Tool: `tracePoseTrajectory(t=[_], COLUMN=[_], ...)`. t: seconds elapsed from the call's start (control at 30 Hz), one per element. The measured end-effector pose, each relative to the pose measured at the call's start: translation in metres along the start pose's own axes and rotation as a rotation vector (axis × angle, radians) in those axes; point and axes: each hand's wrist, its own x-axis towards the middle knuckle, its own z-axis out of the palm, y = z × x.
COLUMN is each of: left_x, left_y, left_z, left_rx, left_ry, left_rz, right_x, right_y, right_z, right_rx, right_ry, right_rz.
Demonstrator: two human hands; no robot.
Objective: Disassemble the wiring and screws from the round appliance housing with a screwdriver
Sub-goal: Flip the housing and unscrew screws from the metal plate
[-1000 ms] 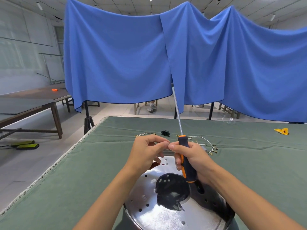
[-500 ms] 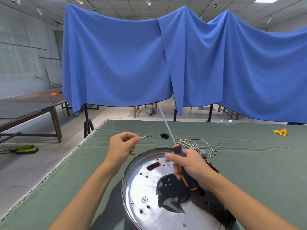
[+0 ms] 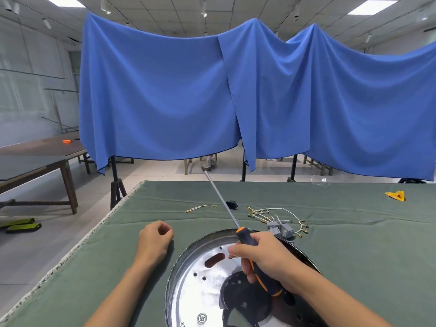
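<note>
- Right hand (image 3: 266,258): fingers wrapped round the screwdriver (image 3: 253,256) handle, above the housing (image 3: 200,291); shaft angled up and away to the left, tip in the air.
- Left hand (image 3: 154,241): loosely curled, holding nothing visible, resting on the table (image 3: 94,267) just left of the housing.
- Housing: round, shiny, at the table's near edge.
- Wires (image 3: 276,217): loose, beyond the housing.

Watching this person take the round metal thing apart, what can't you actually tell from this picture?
- Left hand: its curled fingers hide whether it holds anything.
- Round housing: its near part is cut off by the picture's bottom edge, and the right hand covers part of it.
- Screwdriver: the tip is too small and blurred to tell its type.
- Loose wires: too fine to count.
- Behind the blue cloth: hidden.
</note>
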Motion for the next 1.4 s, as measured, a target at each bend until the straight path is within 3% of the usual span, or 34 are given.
tracePoseTrajectory(t=[0.47,0.73,0.93,1.1,1.2,1.3,1.4], left_x=[0.003,-0.009,-0.040,-0.062,-0.066,-0.066,-0.065], left_y=[-0.010,0.014,0.086,0.103,0.098,0.098,0.098], left_z=[-0.008,-0.018,-0.022,-0.006,-0.006,-0.010,-0.014], left_rx=[0.226,-0.049,-0.195,0.127,0.228,0.298,0.278], left_ry=[-0.109,0.064,-0.163,-0.351,-0.383,-0.378,-0.401], left_rz=[0.002,-0.099,0.107,0.172,0.174,0.212,0.235], right_x=[0.003,0.002,-0.002,-0.006,-0.008,-0.003,0.000], right_y=[0.001,-0.001,-0.003,0.000,-0.006,-0.015,-0.028], right_z=[0.001,0.002,0.003,-0.001,-0.006,-0.011,-0.022], right_rx=[-0.029,-0.012,0.117,-0.012,-0.080,0.015,0.103], right_ry=[-0.005,-0.001,0.039,0.195,0.332,0.527,0.489], right_rz=[0.015,0.012,0.008,-0.181,-0.326,-0.409,-0.386])
